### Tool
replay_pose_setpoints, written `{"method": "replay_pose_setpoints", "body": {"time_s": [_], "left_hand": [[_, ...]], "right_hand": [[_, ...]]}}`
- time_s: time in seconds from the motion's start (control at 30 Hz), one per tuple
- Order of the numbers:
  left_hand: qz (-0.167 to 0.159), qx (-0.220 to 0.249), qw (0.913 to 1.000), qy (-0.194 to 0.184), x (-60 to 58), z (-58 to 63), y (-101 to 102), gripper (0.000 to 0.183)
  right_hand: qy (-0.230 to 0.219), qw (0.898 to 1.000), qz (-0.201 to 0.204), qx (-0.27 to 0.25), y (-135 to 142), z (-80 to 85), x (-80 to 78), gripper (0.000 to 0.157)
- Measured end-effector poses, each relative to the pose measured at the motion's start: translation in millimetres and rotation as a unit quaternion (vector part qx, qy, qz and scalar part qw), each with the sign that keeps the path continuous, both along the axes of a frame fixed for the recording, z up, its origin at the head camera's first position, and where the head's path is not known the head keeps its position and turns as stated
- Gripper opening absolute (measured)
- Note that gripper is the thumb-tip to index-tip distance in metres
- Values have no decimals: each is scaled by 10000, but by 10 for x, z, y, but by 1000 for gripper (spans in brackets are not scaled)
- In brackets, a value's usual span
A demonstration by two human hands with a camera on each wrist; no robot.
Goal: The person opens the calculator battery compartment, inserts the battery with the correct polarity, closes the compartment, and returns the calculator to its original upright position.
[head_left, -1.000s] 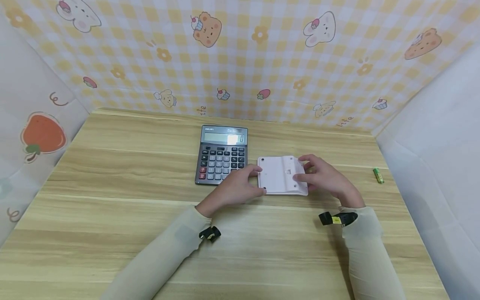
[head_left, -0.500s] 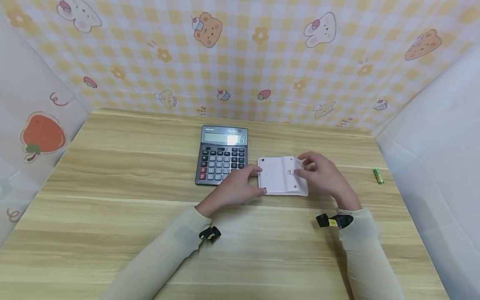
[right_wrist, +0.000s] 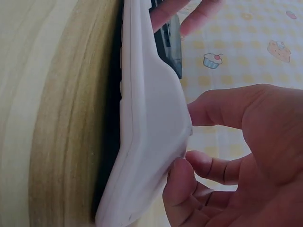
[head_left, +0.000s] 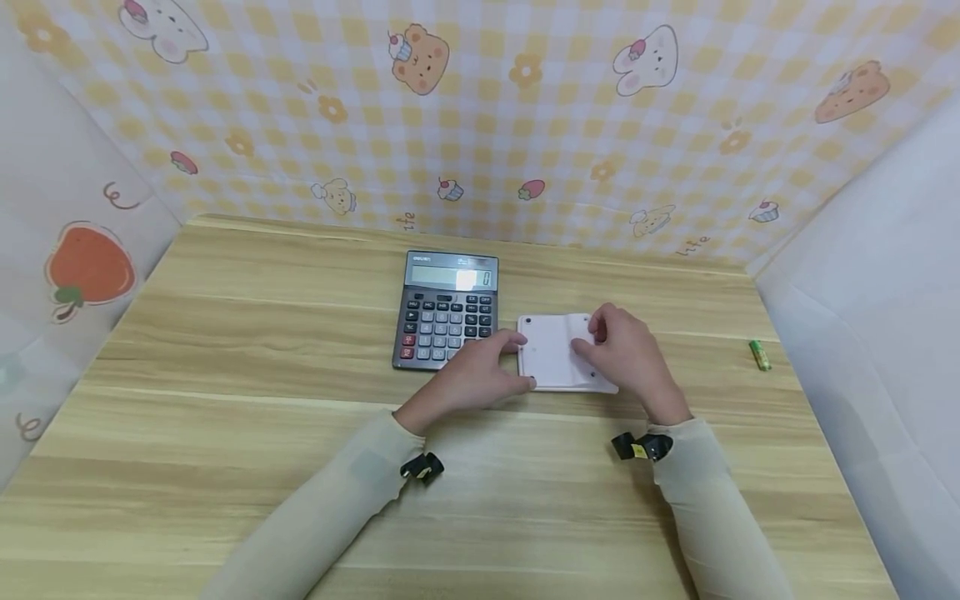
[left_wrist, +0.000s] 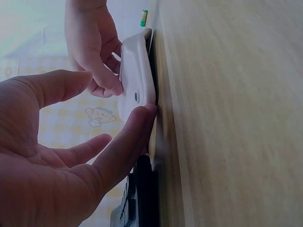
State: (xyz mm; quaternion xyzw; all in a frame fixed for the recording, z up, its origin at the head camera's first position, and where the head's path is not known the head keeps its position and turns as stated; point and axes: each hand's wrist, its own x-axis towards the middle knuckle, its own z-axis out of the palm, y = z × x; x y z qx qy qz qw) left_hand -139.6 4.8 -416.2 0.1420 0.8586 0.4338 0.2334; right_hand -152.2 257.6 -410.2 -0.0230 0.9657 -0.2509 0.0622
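Observation:
A pale pink calculator [head_left: 551, 354] lies face down on the table, with small dark screws and a raised ridge on its back. My left hand [head_left: 482, 373] has its fingers spread at the left edge; in the left wrist view a fingertip touches the near corner by a round foot, while another finger stands off. With thumb and forefinger bent, my right hand [head_left: 628, 350] pinches at the ridge from above. The right wrist view shows both tips against the ridge [right_wrist: 163, 104], on either side of its peak. The hand covers part of the back's right end.
A grey calculator [head_left: 447, 317] lies face up just left of the pink one, its display showing 0, partly behind the left hand. One green battery [head_left: 760, 355] lies at the table's [head_left: 225, 333] right side. A yellow checked cloth [head_left: 480, 108] hangs behind.
My right hand has shifted left, its forefinger going from the pink calculator's right edge onto the back near the thumb. The left hand keeps its place at the left edge.

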Motion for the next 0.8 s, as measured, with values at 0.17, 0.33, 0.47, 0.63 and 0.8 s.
{"method": "replay_pose_setpoints", "body": {"time_s": [0.17,0.33,0.47,0.63,0.8], "left_hand": [[-10,1,10000,32,-1,-14,10,68],[6,-15,10000,39,-7,-20,19,67],[23,-25,10000,65,-7,-13,22,67],[8,-20,9999,101,0,-11,24,67],[11,-11,9999,112,2,-17,24,67]], "right_hand": [[-1,9999,-105,36,-19,-24,-1,26],[-51,9997,-251,52,-46,-23,-5,26],[-66,9994,-330,102,-66,-12,-8,28],[-47,9989,-431,175,-80,-19,-12,29],[-48,9987,-450,215,-79,-12,-10,31]]}}
